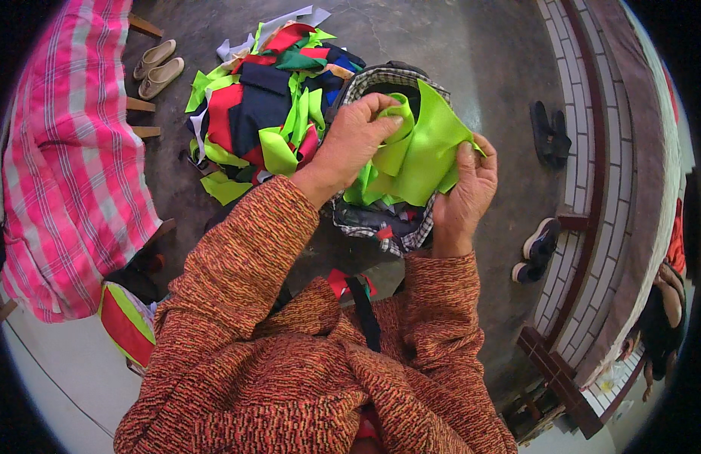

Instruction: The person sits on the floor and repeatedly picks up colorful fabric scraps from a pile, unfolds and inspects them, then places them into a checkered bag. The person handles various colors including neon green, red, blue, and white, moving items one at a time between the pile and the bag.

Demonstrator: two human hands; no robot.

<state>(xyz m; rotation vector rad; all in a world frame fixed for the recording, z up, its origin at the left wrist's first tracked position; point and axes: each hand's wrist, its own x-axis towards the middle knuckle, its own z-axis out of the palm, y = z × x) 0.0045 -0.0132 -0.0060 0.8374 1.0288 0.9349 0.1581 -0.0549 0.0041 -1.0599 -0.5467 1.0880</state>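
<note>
A lime-green fabric scrap [434, 147] is stretched between my two hands. My left hand [350, 144] pinches its folded upper left part, thumb against fingers. At its right edge, my right hand [468, 185] grips a corner between thumb and fingers. Below the cloth stands an open bag with a black-and-white checked lining [400, 240]; more green cloth and small scraps show inside, and the held piece hides much of its opening. Left of the bag lies a heap of fabric scraps [256, 110] in navy, red, lime green, grey and other colours.
A pink plaid cloth [78, 151] drapes over furniture with wooden legs at the left. Pale shoes [160, 76] lie beside it. Black sandals [549, 135] and dark shoes [538, 250] stand by the white-tiled ledge [615, 174] at right. A red and green bag [127, 321] sits lower left.
</note>
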